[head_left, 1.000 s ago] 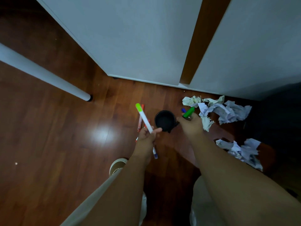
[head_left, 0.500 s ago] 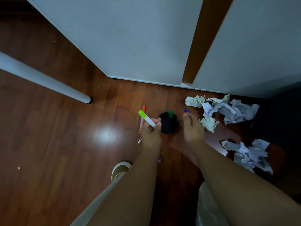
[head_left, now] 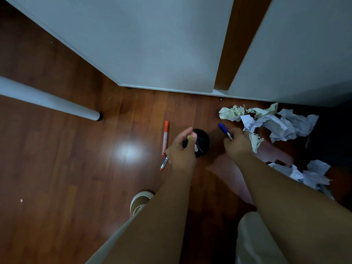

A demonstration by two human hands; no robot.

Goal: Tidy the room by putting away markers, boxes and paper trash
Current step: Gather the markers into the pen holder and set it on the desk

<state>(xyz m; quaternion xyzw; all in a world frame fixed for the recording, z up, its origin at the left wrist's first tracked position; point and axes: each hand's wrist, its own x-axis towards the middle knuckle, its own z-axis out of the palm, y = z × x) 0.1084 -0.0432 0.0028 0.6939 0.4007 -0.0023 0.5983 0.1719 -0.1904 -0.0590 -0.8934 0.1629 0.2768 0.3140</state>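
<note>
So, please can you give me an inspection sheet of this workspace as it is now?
Surface: dark wooden floor, with a glare spot.
Job's things: black cup; orange marker and a second marker on the floor.
Clutter: crumpled paper at right, more paper nearer.
Hands: left hand holds a green-tipped marker over the cup; right hand holds a blue marker.
Cables: nothing seen.
Surroundings: white cabinet, table leg, shoe.

One head-worn wide-angle view looks steeply down from above the person's forearms onto the wooden floor (head_left: pixel 66 168). Both hands sit near mid-frame, fairly far below the lens.
</note>
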